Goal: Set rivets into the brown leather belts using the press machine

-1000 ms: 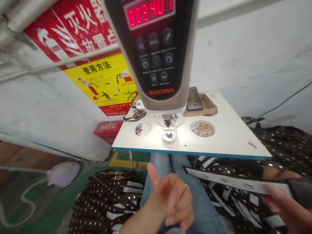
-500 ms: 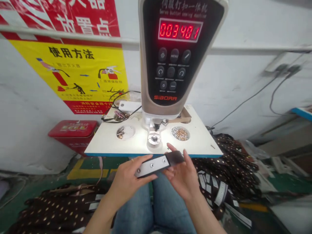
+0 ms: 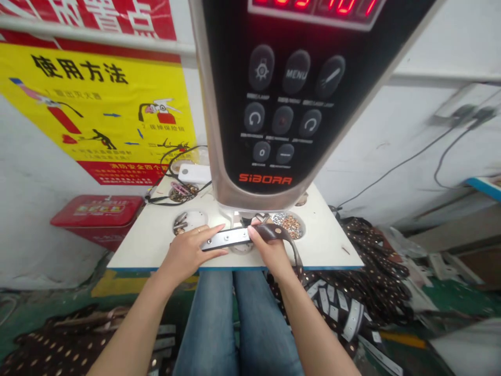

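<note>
A dark brown strap (image 3: 270,231) with a white backing piece (image 3: 225,238) lies level across the machine's lower working part. Small metal studs dot the white piece, and a gold-coloured one shows on the brown part. My left hand (image 3: 187,256) pinches the white end between thumb and fingers. Farther along, my right hand (image 3: 271,253) grips the strap with the thumb on top; its other fingers are mostly hidden. The strap's brown tail bends down past the right wrist. Right above the strap stands the button-fastening machine (image 3: 266,183), whose tool tip is largely covered.
The white worktable (image 3: 136,250) has a hollow with metal studs (image 3: 289,225) at right and another with metal parts (image 3: 180,223) at left. Cables (image 3: 162,199) lie behind. Heaps of studded straps (image 3: 364,261) lie on both sides below. A red box (image 3: 97,216) stands left.
Both hands have carried the strap forward, from before the table edge to under the machine head. My right hand now grips it from nearer the middle. The view has moved closer to the machine.
</note>
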`<state>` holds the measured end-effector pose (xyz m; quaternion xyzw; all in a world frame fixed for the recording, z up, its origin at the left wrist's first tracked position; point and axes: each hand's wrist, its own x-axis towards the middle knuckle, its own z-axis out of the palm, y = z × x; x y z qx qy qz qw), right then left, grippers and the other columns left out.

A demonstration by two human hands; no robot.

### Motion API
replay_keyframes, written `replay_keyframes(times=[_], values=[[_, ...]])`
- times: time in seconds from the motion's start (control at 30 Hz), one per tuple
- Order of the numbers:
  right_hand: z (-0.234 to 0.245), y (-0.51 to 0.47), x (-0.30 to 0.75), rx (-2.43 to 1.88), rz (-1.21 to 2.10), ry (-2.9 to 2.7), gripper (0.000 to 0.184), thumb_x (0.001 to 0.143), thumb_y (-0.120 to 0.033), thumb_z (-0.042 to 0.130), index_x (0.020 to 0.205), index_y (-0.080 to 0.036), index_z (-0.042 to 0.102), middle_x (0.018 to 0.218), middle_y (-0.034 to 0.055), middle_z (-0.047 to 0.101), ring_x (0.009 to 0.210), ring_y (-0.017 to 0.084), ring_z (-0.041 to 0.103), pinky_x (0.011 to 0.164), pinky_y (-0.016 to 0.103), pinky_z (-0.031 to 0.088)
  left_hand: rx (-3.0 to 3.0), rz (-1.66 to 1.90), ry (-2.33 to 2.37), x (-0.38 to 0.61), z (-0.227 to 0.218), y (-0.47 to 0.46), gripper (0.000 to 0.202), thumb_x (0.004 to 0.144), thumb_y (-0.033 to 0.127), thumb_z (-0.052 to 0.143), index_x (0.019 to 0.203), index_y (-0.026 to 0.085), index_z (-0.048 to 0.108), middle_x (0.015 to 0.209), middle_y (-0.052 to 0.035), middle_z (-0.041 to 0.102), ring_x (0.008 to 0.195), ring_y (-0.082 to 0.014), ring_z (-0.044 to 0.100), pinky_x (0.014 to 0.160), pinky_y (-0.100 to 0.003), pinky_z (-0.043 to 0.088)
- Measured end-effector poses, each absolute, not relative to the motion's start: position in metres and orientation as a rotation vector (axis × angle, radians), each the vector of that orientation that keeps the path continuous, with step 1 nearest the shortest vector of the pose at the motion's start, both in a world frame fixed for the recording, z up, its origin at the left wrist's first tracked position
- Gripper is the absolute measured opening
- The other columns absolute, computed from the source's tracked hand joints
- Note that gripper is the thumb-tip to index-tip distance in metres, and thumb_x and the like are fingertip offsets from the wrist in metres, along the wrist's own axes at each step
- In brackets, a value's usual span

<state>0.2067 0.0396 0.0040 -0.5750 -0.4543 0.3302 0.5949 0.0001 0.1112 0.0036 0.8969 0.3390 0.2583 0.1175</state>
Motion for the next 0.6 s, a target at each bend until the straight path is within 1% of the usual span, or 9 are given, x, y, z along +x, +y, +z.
replay_keyframes(times=[0.1,0.23,0.4,0.5,0.6], values=[[-0.007,0.046,0.209,-1.339,0.829,-0.996,0.024,0.079,-0.042,0.062,0.089,-0.021,0.058,0.087,0.0005,0.060,0.085,0.020,0.058,0.080,0.032,0.045,2.532,0.700,0.939,0.001,-0.002,0.119,0.058,0.083,0.059,0.059,0.129,0.022,0.059,0.103,-0.0070,0.071,0.090,-0.0207,0.067,0.081,-0.028,0.053],[-0.013,0.045,0.213,-1.350,0.895,-0.981,0.027,0.079,-0.045,0.064,0.092,-0.022,0.059,0.089,0.0003,0.062,0.085,0.020,0.059,0.081,0.031,0.047,2.504,0.723,0.892,0.001,-0.005,0.120,0.060,0.084,0.059,0.057,0.130,0.021,0.058,0.103,-0.0077,0.070,0.092,-0.0206,0.066,0.080,-0.028,0.052],[-0.011,0.046,0.213,-1.331,0.922,-0.959,0.030,0.078,-0.048,0.066,0.093,-0.022,0.061,0.093,0.0020,0.066,0.097,0.023,0.061,0.091,0.035,0.046,2.513,0.740,0.891,0.000,-0.006,0.121,0.058,0.084,0.057,0.060,0.130,0.021,0.058,0.103,-0.0076,0.070,0.090,-0.0202,0.066,0.081,-0.028,0.052],[-0.009,0.044,0.212,-1.355,0.940,-0.937,0.033,0.078,-0.049,0.066,0.096,-0.022,0.061,0.092,0.0032,0.067,0.100,0.025,0.061,0.094,0.037,0.045,2.517,0.759,0.856,0.000,-0.006,0.123,0.057,0.084,0.056,0.060,0.129,0.022,0.059,0.109,-0.0087,0.070,0.097,-0.0215,0.067,0.086,-0.029,0.053],[-0.006,0.041,0.211,-1.405,0.946,-0.953,0.036,0.077,-0.051,0.065,0.098,-0.021,0.062,0.098,0.0050,0.068,0.105,0.026,0.060,0.097,0.039,0.044,2.544,0.755,0.844,-0.002,-0.007,0.124,0.058,0.083,0.057,0.060,0.129,0.022,0.059,0.113,-0.0096,0.070,0.100,-0.0226,0.067,0.089,-0.031,0.052]])
